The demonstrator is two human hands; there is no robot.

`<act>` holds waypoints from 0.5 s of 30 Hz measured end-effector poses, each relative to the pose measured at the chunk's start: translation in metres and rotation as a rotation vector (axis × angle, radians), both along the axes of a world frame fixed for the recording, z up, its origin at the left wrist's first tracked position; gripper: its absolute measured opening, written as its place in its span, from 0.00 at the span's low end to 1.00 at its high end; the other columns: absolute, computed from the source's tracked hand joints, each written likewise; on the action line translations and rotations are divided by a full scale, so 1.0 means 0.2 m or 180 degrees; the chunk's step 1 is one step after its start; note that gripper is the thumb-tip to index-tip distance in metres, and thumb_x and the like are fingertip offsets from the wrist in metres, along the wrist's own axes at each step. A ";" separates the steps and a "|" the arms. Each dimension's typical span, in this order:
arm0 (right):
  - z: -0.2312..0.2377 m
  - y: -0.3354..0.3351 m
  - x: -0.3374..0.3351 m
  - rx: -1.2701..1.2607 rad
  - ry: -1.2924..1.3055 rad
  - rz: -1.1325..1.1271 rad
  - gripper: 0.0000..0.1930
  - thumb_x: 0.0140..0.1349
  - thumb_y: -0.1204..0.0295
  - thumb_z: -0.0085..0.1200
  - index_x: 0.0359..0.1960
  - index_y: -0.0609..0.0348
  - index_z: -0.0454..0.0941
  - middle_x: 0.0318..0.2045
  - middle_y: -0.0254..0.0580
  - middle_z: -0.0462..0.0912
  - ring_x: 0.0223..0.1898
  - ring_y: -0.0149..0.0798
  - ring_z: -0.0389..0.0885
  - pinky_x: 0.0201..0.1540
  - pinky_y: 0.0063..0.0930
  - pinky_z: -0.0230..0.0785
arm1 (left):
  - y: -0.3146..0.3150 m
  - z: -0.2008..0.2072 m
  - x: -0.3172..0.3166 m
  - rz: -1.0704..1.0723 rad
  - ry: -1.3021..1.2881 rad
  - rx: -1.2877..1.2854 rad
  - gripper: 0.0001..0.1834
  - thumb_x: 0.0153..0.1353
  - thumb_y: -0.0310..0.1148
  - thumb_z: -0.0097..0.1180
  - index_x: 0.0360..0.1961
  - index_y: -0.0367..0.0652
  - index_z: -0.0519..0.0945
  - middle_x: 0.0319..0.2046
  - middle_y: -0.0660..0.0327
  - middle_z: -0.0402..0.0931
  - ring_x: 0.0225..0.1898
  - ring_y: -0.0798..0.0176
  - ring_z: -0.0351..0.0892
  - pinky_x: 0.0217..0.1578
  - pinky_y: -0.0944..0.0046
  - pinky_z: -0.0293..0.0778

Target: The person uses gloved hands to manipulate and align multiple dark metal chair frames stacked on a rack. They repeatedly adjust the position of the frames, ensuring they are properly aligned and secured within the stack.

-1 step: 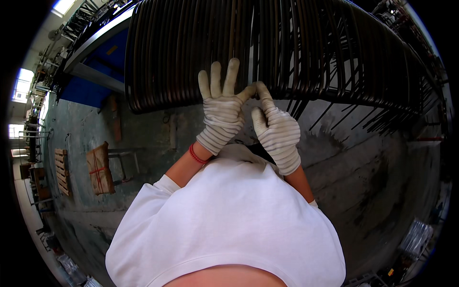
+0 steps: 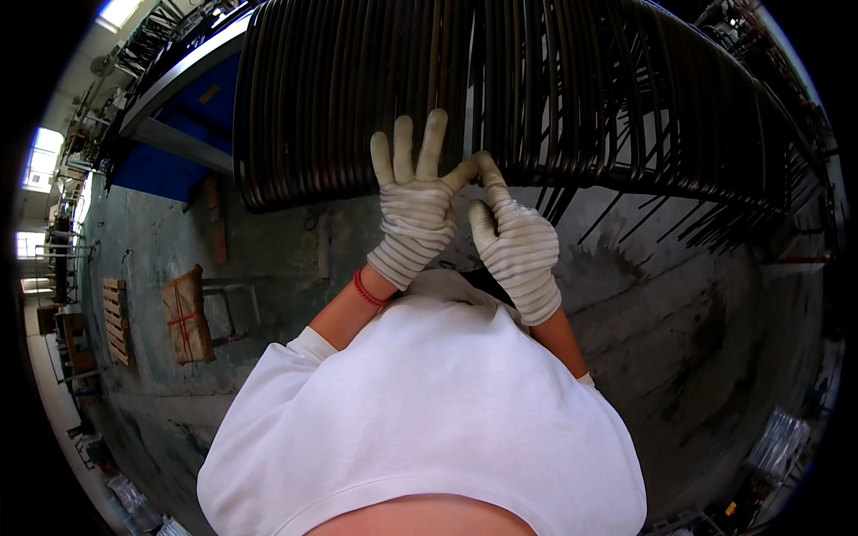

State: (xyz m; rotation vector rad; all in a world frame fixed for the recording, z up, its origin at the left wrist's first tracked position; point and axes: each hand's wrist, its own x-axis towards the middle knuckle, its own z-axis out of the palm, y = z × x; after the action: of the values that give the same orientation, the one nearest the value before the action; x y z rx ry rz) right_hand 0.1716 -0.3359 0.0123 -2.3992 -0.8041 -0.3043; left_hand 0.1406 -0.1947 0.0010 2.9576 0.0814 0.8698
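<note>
Both my hands wear white ribbed work gloves with soiled fingertips. My left hand (image 2: 416, 201) is open, its fingers spread over the near ends of a row of dark bent metal tubes (image 2: 331, 107). Its thumb reaches right and meets the tip of my right index finger. My right hand (image 2: 521, 246) stretches out the index finger, with the thumb standing apart; its remaining fingers are folded or hidden. Neither hand visibly holds anything. Whether the left fingers touch the tubes or hover just above them I cannot tell.
A blue panel with a pale metal frame (image 2: 179, 138) stands left of the tubes. On the floor at left lie a brown bundle tied with red cord (image 2: 185, 317) and a wooden pallet (image 2: 115, 320). Thin dark rods (image 2: 706, 219) stick out below the tubes at right.
My right hand has shifted very slightly left, its index fingertip closer against my left thumb. The left hand keeps its place.
</note>
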 end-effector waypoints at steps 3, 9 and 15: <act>-0.05 0.01 0.01 0.0058 -0.0048 0.0105 0.31 0.59 0.67 0.53 0.66 0.53 0.63 0.15 0.45 0.77 0.17 0.44 0.77 0.26 0.37 0.74 | 0.01 -0.01 0.00 -0.0123 -0.0150 -0.0316 0.28 0.41 0.24 0.56 0.45 0.63 0.84 0.69 0.55 0.53 0.69 0.40 0.47 0.68 0.37 0.36; -0.13 0.03 0.04 -0.0009 0.0300 0.0082 0.30 0.61 0.62 0.50 0.65 0.54 0.63 0.15 0.47 0.77 0.16 0.46 0.76 0.24 0.38 0.73 | 0.02 0.02 -0.01 -0.0349 -0.0296 -0.0864 0.31 0.41 0.21 0.51 0.49 0.64 0.82 0.68 0.51 0.56 0.69 0.40 0.50 0.68 0.38 0.36; -0.25 0.05 0.08 -0.0336 0.0720 0.0178 0.27 0.63 0.59 0.47 0.63 0.57 0.65 0.15 0.51 0.77 0.17 0.50 0.77 0.24 0.40 0.72 | -0.02 0.01 0.04 -0.0435 -0.0316 -0.0557 0.31 0.45 0.22 0.50 0.51 0.66 0.81 0.68 0.49 0.56 0.69 0.39 0.51 0.68 0.37 0.38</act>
State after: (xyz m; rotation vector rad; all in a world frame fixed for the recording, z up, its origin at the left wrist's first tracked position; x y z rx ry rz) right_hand 0.1868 -0.3264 -0.0380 -2.4479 -0.7976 0.0329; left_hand 0.1491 -0.1986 0.0028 2.7179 -0.0461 0.9372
